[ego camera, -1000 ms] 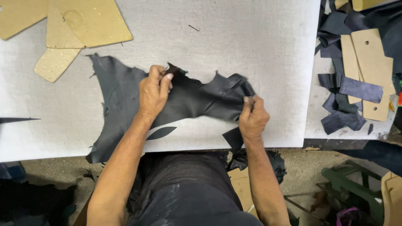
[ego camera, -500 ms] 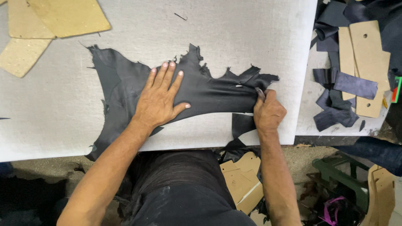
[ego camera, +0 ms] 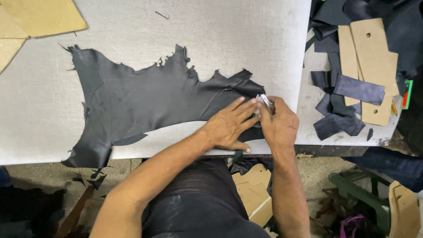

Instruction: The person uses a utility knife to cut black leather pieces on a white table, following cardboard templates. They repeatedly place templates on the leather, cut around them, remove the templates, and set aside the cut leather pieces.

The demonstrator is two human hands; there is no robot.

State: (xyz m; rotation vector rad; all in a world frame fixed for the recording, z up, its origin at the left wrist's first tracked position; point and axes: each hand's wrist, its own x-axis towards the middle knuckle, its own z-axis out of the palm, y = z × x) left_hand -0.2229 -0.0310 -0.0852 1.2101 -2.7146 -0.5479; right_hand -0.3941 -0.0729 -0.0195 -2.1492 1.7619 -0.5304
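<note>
A pale cutting board [ego camera: 220, 48] covers the bench; scraps litter the floor below. A dark leather hide [ego camera: 145, 101] lies flat on it, ragged edge uppermost. At its right end the left hand [ego camera: 229, 125] presses flat, fingers spread, touching the right hand [ego camera: 277, 125], closed around a small metal blade [ego camera: 266, 102]. Tan card templates [ego camera: 370, 66] and dark offcuts [ego camera: 339, 105] lie right.

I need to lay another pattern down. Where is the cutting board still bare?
Bare white board lies above the dark leather hide, between the cardboard patterns top left and the board's right edge. Crowded: the right side, with leather offcuts and cardboard templates.
</note>
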